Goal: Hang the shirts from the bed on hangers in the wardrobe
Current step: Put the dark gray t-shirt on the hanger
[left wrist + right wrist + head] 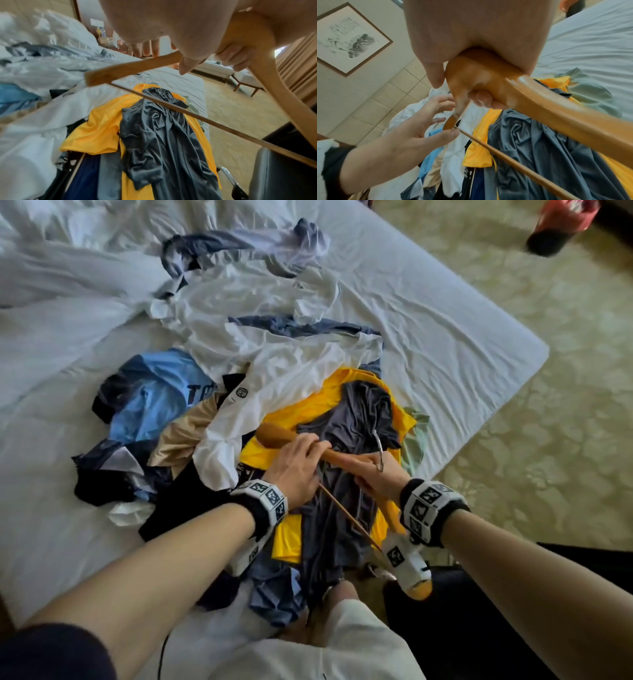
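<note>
A wooden hanger [274,434] with a metal hook [378,451] hovers over the shirt pile on the bed. My right hand [380,477] grips its middle beside the hook, fingers curled round the wood [556,111]. My left hand [298,460] lies over the hanger's left arm [128,70] with straight, spread fingers [440,119], thumb by the bar. Under the hanger a dark grey shirt [356,412] lies crumpled on a yellow shirt [308,412], also seen from the left wrist as the grey shirt [163,135] and the yellow shirt [99,135].
White [274,361], light blue [154,395], beige [185,436] and dark shirts crowd the pile's left side. The bed [428,302] ends at a corner on the right, with patterned carpet [548,405] beyond. A black chair [283,175] stands by my right leg.
</note>
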Demonstrator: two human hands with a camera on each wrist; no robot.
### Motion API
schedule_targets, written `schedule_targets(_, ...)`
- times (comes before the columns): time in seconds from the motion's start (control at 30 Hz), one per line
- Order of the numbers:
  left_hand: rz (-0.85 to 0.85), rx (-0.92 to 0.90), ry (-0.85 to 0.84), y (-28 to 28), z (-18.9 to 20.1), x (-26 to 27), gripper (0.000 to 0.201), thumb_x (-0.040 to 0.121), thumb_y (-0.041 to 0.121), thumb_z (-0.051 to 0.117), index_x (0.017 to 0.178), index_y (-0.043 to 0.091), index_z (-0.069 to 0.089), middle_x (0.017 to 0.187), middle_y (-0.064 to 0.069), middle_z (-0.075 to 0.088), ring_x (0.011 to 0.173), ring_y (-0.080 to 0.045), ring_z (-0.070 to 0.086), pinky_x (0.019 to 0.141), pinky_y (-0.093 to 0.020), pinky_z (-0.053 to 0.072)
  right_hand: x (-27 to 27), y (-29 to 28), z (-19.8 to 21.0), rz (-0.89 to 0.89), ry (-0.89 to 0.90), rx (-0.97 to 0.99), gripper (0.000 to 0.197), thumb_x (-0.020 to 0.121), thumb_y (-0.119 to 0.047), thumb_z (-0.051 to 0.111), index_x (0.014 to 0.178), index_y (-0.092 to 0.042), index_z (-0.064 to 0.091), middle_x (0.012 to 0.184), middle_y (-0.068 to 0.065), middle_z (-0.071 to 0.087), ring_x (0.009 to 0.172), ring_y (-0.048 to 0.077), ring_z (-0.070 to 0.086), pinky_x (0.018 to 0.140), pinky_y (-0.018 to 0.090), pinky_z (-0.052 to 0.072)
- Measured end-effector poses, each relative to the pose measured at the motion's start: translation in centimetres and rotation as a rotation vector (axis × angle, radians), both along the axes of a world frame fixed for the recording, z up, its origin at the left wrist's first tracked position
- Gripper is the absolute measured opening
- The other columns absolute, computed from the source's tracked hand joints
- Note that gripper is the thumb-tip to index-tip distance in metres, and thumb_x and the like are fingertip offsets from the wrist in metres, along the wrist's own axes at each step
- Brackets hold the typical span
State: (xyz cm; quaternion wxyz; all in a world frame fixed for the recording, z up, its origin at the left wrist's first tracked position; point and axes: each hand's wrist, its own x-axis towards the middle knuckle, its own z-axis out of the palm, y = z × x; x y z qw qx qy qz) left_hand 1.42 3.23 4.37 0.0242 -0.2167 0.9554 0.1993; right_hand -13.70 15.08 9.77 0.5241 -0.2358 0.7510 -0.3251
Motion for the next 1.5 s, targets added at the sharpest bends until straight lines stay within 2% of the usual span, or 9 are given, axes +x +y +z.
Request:
schedule_targets(0.13,0.077,0.061,-0.111,-2.8,-3.1,-2.9,0.074,0.089,0.026,0.061,0.152,0.018,0.023,0.160,-0.009,0.015,0.148,-0.029,0.015,0.121,-0.043,0.020,-3.5,-2.7,-2.8,-0.122,0.122,-0.023,0.034,0.089,-0.051,0.067,0.061,-0.032,0.065,0.055,0.007,0.046,0.047,0.019,0.042,0.051,0.030,0.033)
schedule_targets(0.2,0.132,0.091,-0.171,-4.1,-4.7,-4.0,0.074,0.091,0.027,0.061,0.152,0.016,0.022,0.160,-0.008,0.016,0.149,-0.026,0.013,0.122,-0.039,0.017,-5.0,-4.0,-5.0,-0.153,0.170,-0.020,0.036,0.088,-0.051,0.068,0.059,-0.030,0.062,0.053,-0.002,0.049,0.049,0.017,0.045,0.053,0.027,0.035)
schedule_targets(0.37,0.137,0.184,-0.395,-7.6,-8.9,-6.6,0.060,0.098,0.023,0.054,0.151,0.012,0.028,0.156,-0.006,0.027,0.147,-0.021,0.019,0.120,-0.033,0.020,-9.2,-6.4,-9.5,-0.215,0.263,-0.018,0.033,0.087,-0.047,0.070,0.096,-0.015,0.067,0.070,0.000,0.059,0.058,0.011,0.054,0.050,0.018,0.038)
schedule_targets(0.63,0.137,0.250,-0.519,-12.0,-16.2,-11.7,0.061,0.099,0.009,0.045,0.155,0.015,0.022,0.164,-0.001,0.015,0.152,-0.017,0.010,0.123,-0.034,0.014,-12.3,-8.5,-17.0,-0.259,0.236,0.080,0.033,0.088,-0.045,0.069,0.099,-0.015,0.065,0.082,0.002,0.066,0.067,0.008,0.057,0.051,0.010,0.038)
schedule_targets(0.8,0.129,0.187,-0.564,-12.3,-19.0,-14.1,0.052,0.097,0.018,0.052,0.148,0.020,0.038,0.149,-0.003,0.041,0.137,-0.024,0.039,0.105,-0.040,0.039,-12.8,-8.2,-19.7,-0.304,0.206,0.123,0.022,0.089,-0.042,0.069,0.098,-0.022,0.065,0.078,-0.005,0.064,0.070,0.006,0.060,0.058,0.016,0.040)
schedule_targets(0.97,0.209,0.192,-0.512,-10.6,-18.9,-13.7,0.035,0.095,0.018,0.054,0.129,0.023,0.049,0.127,-0.004,0.055,0.101,-0.031,0.061,0.079,-0.038,0.048,-14.2,-7.9,-20.5,-0.324,0.160,0.130,0.008,0.085,-0.025,0.071,0.084,-0.027,0.063,0.066,-0.004,0.061,0.064,0.014,0.060,0.064,0.029,0.046)
schedule_targets(1.1,0.265,0.202,-0.505,-9.7,-17.5,-13.4,0.043,0.096,0.028,0.058,0.134,0.021,0.039,0.114,-0.007,0.064,0.096,-0.031,0.065,0.067,-0.035,0.045,-14.3,-7.8,-20.0,-0.238,0.127,0.155,0.014,0.085,-0.023,0.071,0.094,-0.015,0.064,0.075,0.007,0.065,0.075,0.026,0.065,0.071,0.037,0.052)
schedule_targets(1.3,0.346,0.214,-0.519,-9.0,-13.9,-12.0,0.033,0.099,0.038,0.052,0.129,0.023,0.053,0.116,-0.008,0.067,0.106,-0.030,0.063,0.076,-0.036,0.049,-11.0,-7.5,-16.9,-0.154,0.101,0.137,0.035,0.085,-0.018,0.072,0.114,-0.020,0.053,0.090,-0.002,0.061,0.074,0.009,0.059,0.057,0.018,0.040)
schedule_targets(1.5,0.205,0.224,-0.361,-6.5,-6.6,-7.3,0.031,0.092,0.025,0.057,0.122,0.032,0.059,0.110,-0.006,0.071,0.104,-0.032,0.064,0.085,-0.041,0.053,-6.7,-8.4,-11.0,-0.050,0.133,-0.066,0.041,0.077,-0.016,0.078,0.111,-0.021,0.056,0.088,-0.007,0.064,0.079,0.013,0.063,0.070,0.029,0.049)
